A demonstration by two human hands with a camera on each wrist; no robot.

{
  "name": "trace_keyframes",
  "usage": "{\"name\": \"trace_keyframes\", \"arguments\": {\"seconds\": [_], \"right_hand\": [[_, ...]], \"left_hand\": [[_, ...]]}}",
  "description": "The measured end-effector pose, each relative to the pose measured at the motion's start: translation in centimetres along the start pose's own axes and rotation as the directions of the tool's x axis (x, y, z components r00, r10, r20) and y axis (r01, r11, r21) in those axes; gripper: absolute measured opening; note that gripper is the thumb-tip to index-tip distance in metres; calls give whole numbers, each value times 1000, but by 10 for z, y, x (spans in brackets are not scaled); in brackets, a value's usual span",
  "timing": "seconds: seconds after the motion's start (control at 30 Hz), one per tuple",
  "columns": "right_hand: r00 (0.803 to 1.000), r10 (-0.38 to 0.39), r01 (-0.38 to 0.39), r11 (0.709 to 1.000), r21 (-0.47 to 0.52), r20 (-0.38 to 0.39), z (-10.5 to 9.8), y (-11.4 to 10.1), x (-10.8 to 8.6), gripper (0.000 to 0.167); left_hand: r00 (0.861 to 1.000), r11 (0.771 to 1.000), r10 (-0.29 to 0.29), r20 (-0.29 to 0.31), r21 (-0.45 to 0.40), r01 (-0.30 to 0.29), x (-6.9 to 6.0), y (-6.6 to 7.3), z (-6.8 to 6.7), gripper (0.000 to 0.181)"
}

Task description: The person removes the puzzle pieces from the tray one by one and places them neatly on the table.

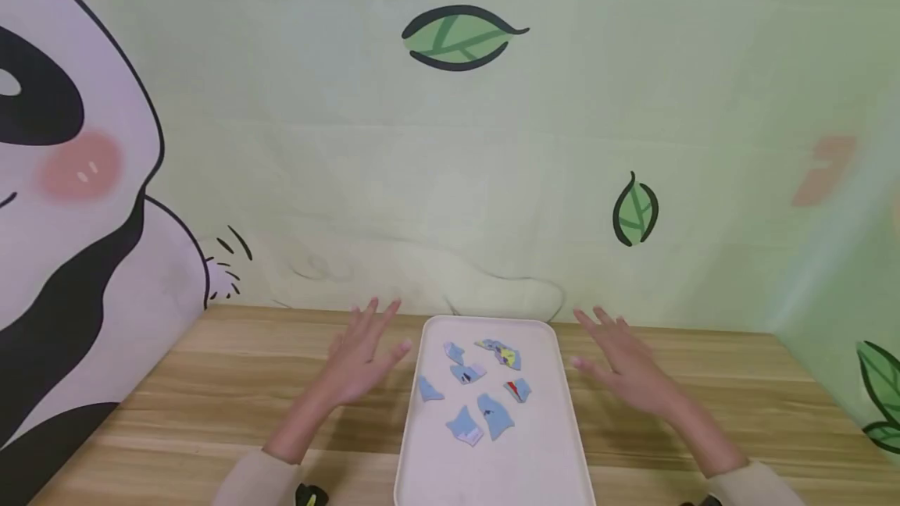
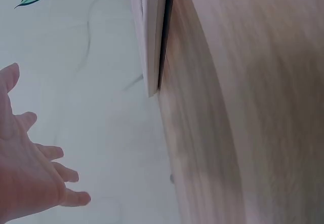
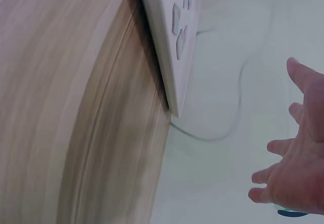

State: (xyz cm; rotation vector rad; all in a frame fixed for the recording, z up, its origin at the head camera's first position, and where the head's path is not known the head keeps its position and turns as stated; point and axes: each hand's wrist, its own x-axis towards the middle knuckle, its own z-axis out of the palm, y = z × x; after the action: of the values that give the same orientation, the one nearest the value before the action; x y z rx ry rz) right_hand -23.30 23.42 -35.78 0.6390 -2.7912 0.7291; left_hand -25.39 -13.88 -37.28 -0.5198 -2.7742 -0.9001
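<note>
A white tray [image 1: 520, 459] lies on the wooden table with several irregular, mostly blue pieces spread over its far half; they look like jigsaw or torn picture pieces. One piece [image 1: 501, 353] has yellow on it, another piece [image 1: 517, 390] shows red, and a larger blue piece [image 1: 496, 415] lies nearer. To the left of the tray, my left hand [image 1: 362, 358] hovers with fingers spread, holding nothing. On the other side, my right hand [image 1: 622, 365] is likewise spread in the air, apart from the tray. Both wrist views show the palms bare.
The wooden table [image 1: 232, 381] meets a pale green wall cloth [image 1: 337, 178] just behind the tray. A printed panda [image 1: 70, 256] fills the left side, and green leaves [image 1: 636, 213] are printed on the cloth. Another printed wall stands at the right.
</note>
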Motion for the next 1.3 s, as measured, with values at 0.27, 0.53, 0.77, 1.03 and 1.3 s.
{"name": "trace_keyframes", "arguments": {"seconds": [0.27,0.53,0.77,1.03,1.3], "right_hand": [[1000,-3,-2,978,209,23,6,4,9,67],[999,41,-47,945,324,25,16,7,16,65],[992,102,-125,910,395,77,28,9,23,61],[986,79,-135,891,432,145,38,5,28,59],[970,20,-129,889,440,244,50,6,34,57]], "left_hand": [[998,959,-22,53,-280,36,0,-2,3,70],[994,871,-60,88,-481,95,1,-5,13,70],[978,789,-131,161,-580,201,0,-3,16,69],[955,731,-186,229,-617,291,3,-3,24,69],[934,689,-242,263,-631,356,4,-5,28,69]]}}
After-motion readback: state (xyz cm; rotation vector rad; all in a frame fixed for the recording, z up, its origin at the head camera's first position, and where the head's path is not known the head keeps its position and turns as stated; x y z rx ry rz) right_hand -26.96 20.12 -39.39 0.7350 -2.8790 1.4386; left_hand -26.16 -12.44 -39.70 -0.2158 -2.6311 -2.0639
